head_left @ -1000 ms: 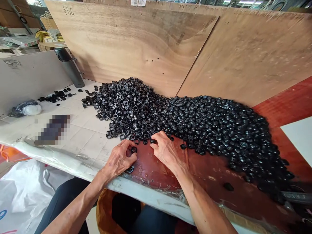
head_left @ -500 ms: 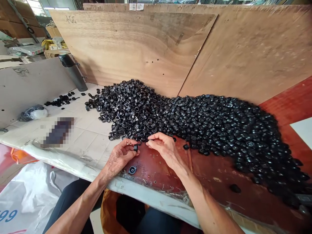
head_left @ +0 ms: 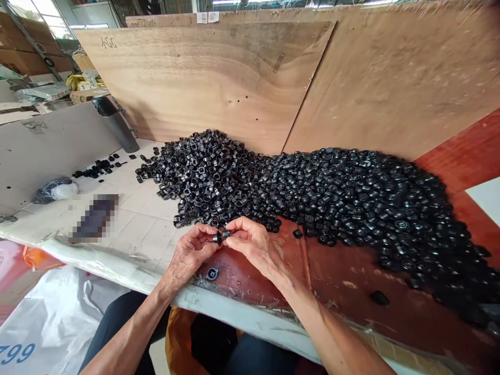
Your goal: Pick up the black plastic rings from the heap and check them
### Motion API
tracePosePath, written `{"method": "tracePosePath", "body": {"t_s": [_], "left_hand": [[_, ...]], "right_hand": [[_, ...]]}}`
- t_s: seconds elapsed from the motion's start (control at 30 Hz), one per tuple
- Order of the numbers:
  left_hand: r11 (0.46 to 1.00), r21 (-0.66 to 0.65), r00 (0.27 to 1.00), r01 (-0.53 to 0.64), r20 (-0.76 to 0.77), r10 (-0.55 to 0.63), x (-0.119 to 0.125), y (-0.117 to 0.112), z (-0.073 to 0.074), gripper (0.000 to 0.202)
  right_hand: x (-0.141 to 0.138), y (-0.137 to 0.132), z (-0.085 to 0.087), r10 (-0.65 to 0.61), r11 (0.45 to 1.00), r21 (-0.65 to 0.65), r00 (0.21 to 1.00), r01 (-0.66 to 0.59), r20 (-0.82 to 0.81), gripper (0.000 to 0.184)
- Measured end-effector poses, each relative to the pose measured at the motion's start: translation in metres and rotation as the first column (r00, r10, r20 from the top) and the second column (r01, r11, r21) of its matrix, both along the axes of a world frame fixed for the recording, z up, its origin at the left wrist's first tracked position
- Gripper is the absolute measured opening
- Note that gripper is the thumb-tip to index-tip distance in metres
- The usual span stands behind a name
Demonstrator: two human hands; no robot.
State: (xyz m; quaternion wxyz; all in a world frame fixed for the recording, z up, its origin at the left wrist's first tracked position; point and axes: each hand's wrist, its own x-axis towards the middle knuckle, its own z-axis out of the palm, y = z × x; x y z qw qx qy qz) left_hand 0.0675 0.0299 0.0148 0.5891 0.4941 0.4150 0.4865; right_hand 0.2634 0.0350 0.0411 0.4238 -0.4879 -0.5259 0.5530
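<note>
Between thumb and fingers, my left hand [head_left: 194,249] pinches a black plastic ring [head_left: 217,238]. My right hand [head_left: 252,242] is closed on a small black ribbed plastic piece [head_left: 225,234], which meets the ring end to end; whether one sits inside the other I cannot tell. Both hands are just above the near edge of the reddish-brown board [head_left: 250,276]. Behind them rises a heap of black rings [head_left: 203,172], running on to the right into a heap of black caps [head_left: 351,192]. One loose round cap [head_left: 212,273] lies below my left hand.
A dark bottle [head_left: 116,124] stands at the back left, near scattered small black pieces [head_left: 97,166]. A plywood panel [head_left: 203,78] walls off the back. One black piece [head_left: 379,297] lies alone at the right. An orange-brown bag [head_left: 179,338] hangs open below the table edge.
My right hand has moved left to my left hand, bringing its small black piece against the ring. The view has shifted slightly.
</note>
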Motion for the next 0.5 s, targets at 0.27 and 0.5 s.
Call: {"method": "tracePosePath", "body": {"t_s": [0.27,0.5], "left_hand": [[0.999,-0.003,0.998,-0.04,-0.053,0.04,0.0021,-0.0028,0.0015,0.029],[0.995,0.074,0.99,-0.067,-0.122,0.076,0.0022,-0.0032,0.0001,0.026]], "right_hand": [[-0.0071,-0.0038,-0.0098,-0.037,0.971,0.238,0.978,-0.013,0.207,0.011],[-0.0014,-0.0034,-0.0046,-0.004,0.937,0.336,0.956,-0.1,0.295,0.012]]}}
